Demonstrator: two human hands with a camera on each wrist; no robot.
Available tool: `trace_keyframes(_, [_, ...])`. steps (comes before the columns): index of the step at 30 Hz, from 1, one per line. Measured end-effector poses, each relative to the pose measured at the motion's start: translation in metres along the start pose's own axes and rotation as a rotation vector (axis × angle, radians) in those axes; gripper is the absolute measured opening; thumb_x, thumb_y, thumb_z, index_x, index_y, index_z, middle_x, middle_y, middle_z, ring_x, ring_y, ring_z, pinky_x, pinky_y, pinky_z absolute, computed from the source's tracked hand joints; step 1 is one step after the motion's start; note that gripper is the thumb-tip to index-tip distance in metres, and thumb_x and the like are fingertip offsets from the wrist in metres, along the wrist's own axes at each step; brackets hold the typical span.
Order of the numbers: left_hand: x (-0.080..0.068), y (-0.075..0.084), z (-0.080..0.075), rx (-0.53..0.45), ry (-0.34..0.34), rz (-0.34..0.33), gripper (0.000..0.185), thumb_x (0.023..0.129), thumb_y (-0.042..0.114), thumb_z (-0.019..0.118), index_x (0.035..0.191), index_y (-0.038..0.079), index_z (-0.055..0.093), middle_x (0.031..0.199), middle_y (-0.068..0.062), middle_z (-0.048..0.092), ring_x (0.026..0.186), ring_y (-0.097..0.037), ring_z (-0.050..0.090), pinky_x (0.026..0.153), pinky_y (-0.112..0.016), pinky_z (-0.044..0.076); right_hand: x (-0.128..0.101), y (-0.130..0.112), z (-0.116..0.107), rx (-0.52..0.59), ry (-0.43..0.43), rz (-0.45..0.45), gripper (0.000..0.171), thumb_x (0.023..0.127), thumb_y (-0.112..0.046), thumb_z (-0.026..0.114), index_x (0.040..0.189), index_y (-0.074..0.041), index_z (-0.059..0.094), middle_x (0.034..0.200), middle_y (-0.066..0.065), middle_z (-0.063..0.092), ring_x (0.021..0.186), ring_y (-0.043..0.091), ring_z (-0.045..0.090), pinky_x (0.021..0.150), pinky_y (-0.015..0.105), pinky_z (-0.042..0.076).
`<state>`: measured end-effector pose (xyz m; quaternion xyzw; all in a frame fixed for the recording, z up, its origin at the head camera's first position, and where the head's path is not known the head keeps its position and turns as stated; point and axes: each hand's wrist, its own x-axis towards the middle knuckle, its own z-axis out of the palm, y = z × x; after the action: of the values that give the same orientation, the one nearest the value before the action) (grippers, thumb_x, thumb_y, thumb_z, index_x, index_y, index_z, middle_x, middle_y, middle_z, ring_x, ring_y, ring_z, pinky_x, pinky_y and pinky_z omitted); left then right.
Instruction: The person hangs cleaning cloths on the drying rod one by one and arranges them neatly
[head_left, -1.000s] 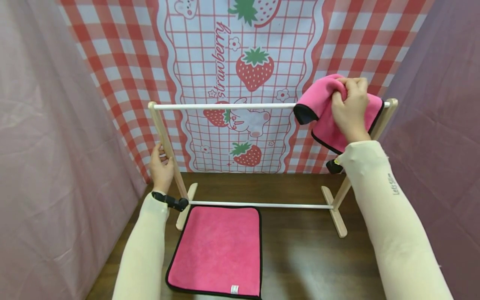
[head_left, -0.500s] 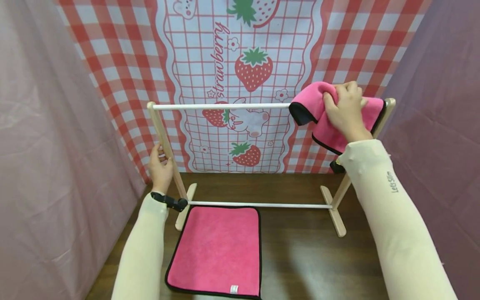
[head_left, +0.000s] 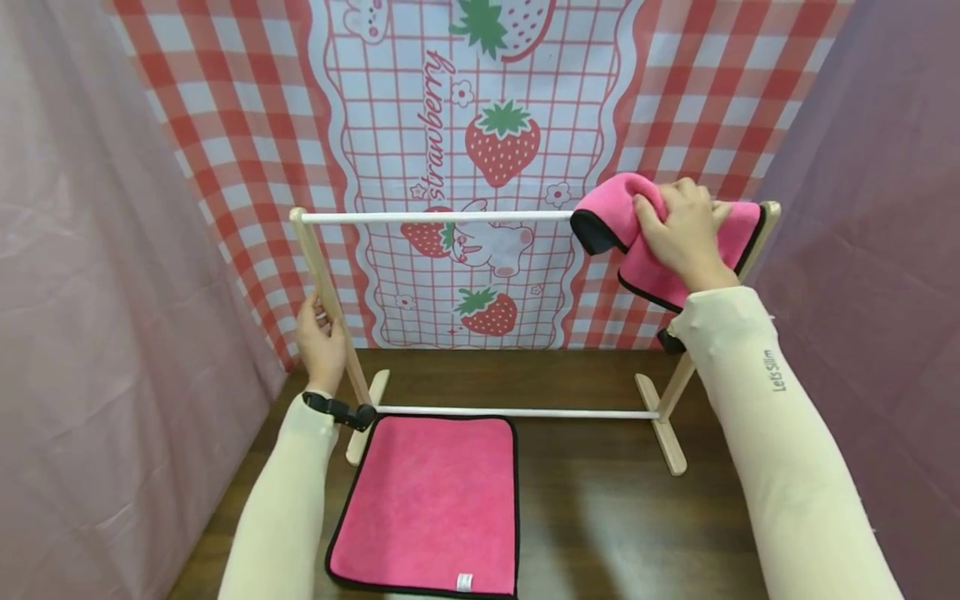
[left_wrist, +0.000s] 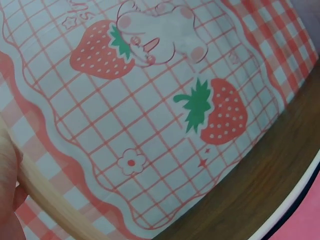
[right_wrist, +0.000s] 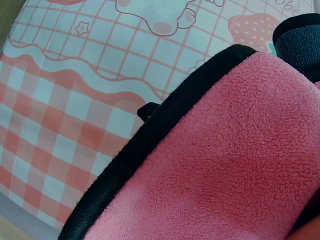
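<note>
My right hand (head_left: 686, 233) grips one pink cloth (head_left: 660, 250) on the rack's top bar (head_left: 435, 217), my left hand (head_left: 321, 337) grasps its post (head_left: 330, 308), and another cloth (head_left: 431, 504) lies on the tabletop (head_left: 600, 500).

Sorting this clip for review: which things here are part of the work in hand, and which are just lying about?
In use:
- pink fleece cloth with black trim, draped on the top rail, gripped by the right hand
- pale wooden drying rack with white rails, its left post held by the left hand

Lying about:
- second pink black-edged cloth, flat on the dark wooden table
- strawberry-print checked backdrop
</note>
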<state>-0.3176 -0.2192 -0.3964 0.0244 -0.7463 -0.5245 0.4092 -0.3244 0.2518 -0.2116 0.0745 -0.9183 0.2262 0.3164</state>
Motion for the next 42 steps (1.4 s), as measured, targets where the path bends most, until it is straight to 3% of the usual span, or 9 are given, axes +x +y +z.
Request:
trace_keyframes(6, [-0.013, 0.0, 0.007, -0.083, 0.09, -0.107, 0.053, 0.086, -0.014, 0.052, 0.138, -0.006, 0.048, 0.119, -0.027, 0.055, 0.104, -0.034, 0.054, 0.087, -0.043, 0.05, 0.0, -0.001, 0.001, -0.007, -0.008, 0.014, 0.058, 0.101, -0.045, 0.038, 0.117, 0.005, 0.063, 0.119, 0.027, 0.051, 0.114, 0.047, 0.044, 0.1, 0.067, 0.016])
trace_keyframes(10, [-0.024, 0.008, 0.016, -0.178, 0.171, -0.185, 0.06, 0.082, -0.014, 0.054, 0.14, -0.004, 0.042, 0.124, -0.023, 0.051, 0.112, -0.03, 0.051, 0.091, -0.036, 0.048, -0.001, -0.001, -0.001, -0.008, -0.01, 0.019, 0.058, 0.101, -0.045, 0.038, 0.116, 0.005, 0.063, 0.119, 0.027, 0.051, 0.114, 0.047, 0.043, 0.1, 0.067, 0.017])
trace_keyframes(15, [-0.04, 0.021, 0.034, -0.236, 0.197, -0.168, 0.068, 0.077, -0.015, 0.057, 0.14, -0.003, 0.036, 0.132, -0.02, 0.04, 0.128, -0.028, 0.039, 0.108, -0.033, 0.036, -0.001, -0.001, -0.002, -0.009, -0.022, 0.028, 0.058, 0.101, -0.046, 0.038, 0.115, 0.005, 0.063, 0.122, 0.027, 0.051, 0.115, 0.046, 0.043, 0.101, 0.067, 0.016])
trace_keyframes(18, [-0.05, 0.035, 0.044, -0.231, 0.107, -0.135, 0.068, 0.078, -0.012, 0.059, 0.141, -0.003, 0.035, 0.134, -0.022, 0.039, 0.132, -0.03, 0.036, 0.113, -0.035, 0.03, -0.001, -0.001, -0.001, -0.008, -0.03, 0.034, 0.058, 0.101, -0.046, 0.038, 0.116, 0.004, 0.063, 0.124, 0.027, 0.051, 0.116, 0.045, 0.043, 0.103, 0.066, 0.016])
trace_keyframes(23, [-0.068, 0.066, 0.065, -0.288, -0.104, -0.091, 0.067, 0.081, -0.009, 0.059, 0.142, -0.004, 0.033, 0.132, -0.024, 0.042, 0.129, -0.036, 0.039, 0.109, -0.048, 0.035, -0.002, 0.0, -0.001, -0.004, -0.028, 0.034, 0.057, 0.101, -0.046, 0.039, 0.115, 0.004, 0.063, 0.123, 0.026, 0.051, 0.116, 0.045, 0.043, 0.103, 0.066, 0.015])
trace_keyframes(29, [-0.083, 0.095, 0.089, -0.355, -0.289, -0.034, 0.063, 0.085, -0.009, 0.062, 0.142, -0.001, 0.036, 0.129, -0.024, 0.046, 0.122, -0.039, 0.045, 0.103, -0.052, 0.042, -0.001, 0.0, 0.0, 0.001, -0.024, 0.026, 0.055, 0.101, -0.045, 0.039, 0.112, 0.003, 0.063, 0.121, 0.026, 0.051, 0.116, 0.045, 0.043, 0.104, 0.067, 0.014])
trace_keyframes(36, [-0.084, 0.127, 0.111, -0.452, -0.4, -0.041, 0.057, 0.086, -0.01, 0.063, 0.138, -0.004, 0.04, 0.126, -0.026, 0.05, 0.119, -0.037, 0.05, 0.1, -0.051, 0.046, 0.0, -0.002, -0.001, 0.002, -0.038, 0.032, 0.054, 0.1, -0.045, 0.04, 0.114, 0.002, 0.062, 0.124, 0.027, 0.05, 0.12, 0.045, 0.041, 0.106, 0.068, 0.011])
trace_keyframes(42, [-0.078, 0.167, 0.13, -0.502, -0.476, -0.008, 0.052, 0.086, -0.009, 0.063, 0.134, -0.004, 0.046, 0.127, -0.023, 0.055, 0.119, -0.037, 0.054, 0.1, -0.049, 0.048, -0.001, -0.001, 0.0, 0.004, -0.021, 0.029, 0.055, 0.1, -0.045, 0.04, 0.115, 0.003, 0.063, 0.124, 0.027, 0.051, 0.118, 0.045, 0.042, 0.104, 0.067, 0.014])
